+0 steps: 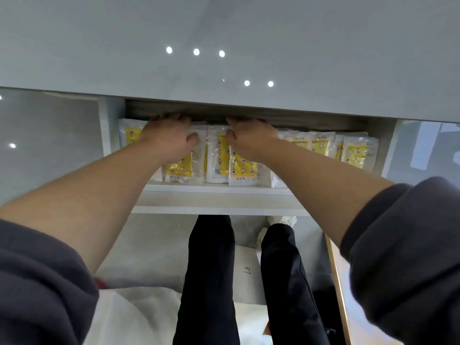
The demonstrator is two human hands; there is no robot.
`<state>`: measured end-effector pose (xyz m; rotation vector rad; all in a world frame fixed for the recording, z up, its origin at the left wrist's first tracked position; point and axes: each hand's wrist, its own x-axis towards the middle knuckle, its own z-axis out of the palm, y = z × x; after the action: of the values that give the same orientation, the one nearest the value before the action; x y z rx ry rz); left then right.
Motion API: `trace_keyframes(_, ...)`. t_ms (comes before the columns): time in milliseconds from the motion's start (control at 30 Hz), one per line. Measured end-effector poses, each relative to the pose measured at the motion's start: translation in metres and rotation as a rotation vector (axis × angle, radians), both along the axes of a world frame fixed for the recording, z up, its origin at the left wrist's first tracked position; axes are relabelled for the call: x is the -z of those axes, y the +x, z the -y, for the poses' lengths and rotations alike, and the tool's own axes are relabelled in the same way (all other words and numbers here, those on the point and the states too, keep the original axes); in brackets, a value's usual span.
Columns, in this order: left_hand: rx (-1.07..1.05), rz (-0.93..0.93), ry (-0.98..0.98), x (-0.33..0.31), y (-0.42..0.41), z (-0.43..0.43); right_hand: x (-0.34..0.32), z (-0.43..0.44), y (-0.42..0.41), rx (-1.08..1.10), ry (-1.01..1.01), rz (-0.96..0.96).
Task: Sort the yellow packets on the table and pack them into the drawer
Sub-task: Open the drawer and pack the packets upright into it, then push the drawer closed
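An open white drawer (219, 197) sticks out from under the grey tabletop (224, 46). Several yellow packets (242, 168) in clear wrappers lie in it in a row, from the far left (130, 135) to the far right (358, 151). My left hand (169, 138) rests palm down on the packets left of centre, fingertips under the table's edge. My right hand (251, 138) presses on the packets at the centre, thumb curled against a packet. Both hands hide parts of the packets beneath them; whether either grips one is unclear.
The tabletop's front edge (249, 105) overhangs the back of the drawer. Below the drawer are the person's dark-trousered legs (211, 270), a white sheet marked "97" (246, 267) on the floor, white fabric (134, 317) at the lower left and a wooden edge (336, 282) on the right.
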<state>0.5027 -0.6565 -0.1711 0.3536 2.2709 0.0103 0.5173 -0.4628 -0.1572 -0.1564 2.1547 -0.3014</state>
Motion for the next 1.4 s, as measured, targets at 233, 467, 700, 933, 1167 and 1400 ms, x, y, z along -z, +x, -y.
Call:
trace_keyframes(233, 0.042, 0.031, 0.054, -0.002, 0.007, -0.004, 0.0, 0.009, 0.006, -0.059, 0.059, -0.014)
trace_keyframes(467, 0.055, 0.02, 0.142, -0.029, 0.023, -0.003, -0.021, -0.019, 0.032, -0.019, 0.063, -0.071)
trace_keyframes(700, 0.069, 0.088, 0.127, -0.071, 0.066, 0.003, -0.061, -0.039, 0.066, -0.134, 0.011, 0.022)
trace_keyframes(933, 0.099, 0.212, 0.123, -0.095, 0.096, 0.001, -0.082, -0.034, 0.078, -0.181, -0.107, 0.159)
trace_keyframes(1167, 0.362, 0.285, -0.023, -0.091, 0.083, 0.028, -0.082, 0.009, 0.084, -0.201, -0.033, 0.267)
trace_keyframes(1400, 0.557, 0.258, 0.023, -0.085, 0.059, 0.082, -0.073, 0.068, 0.088, -0.261, 0.144, 0.254)
